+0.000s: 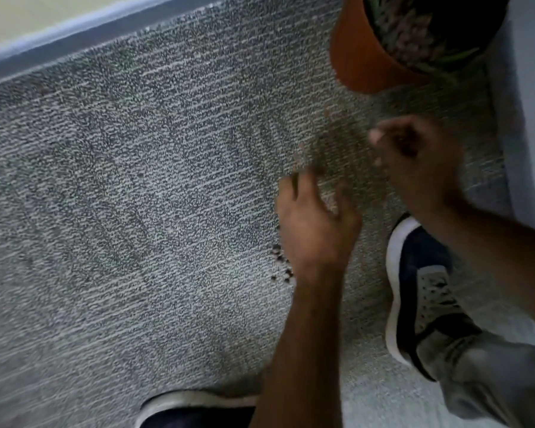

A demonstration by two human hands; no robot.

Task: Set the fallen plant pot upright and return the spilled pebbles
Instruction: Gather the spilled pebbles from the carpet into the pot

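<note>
The orange plant pot point(355, 57) stands upright at the top right, with pebbles and green leaves inside it. A few small dark pebbles point(281, 264) lie on the grey carpet just left of my left wrist. My left hand point(315, 223) hovers over the carpet below the pot, its fingers spread and blurred by motion, holding nothing that I can see. My right hand point(420, 159) is to the right and nearer the pot, its fingers curled round a dark patch that looks like pebbles.
A grey speckled carpet point(136, 196) covers the floor, bounded by a blue-grey skirting point(74, 41) at the top left. My right shoe point(420, 288) stands right of the hands, my left shoe point(195, 410) at the bottom edge. A pale wall or panel point(528, 118) runs along the right.
</note>
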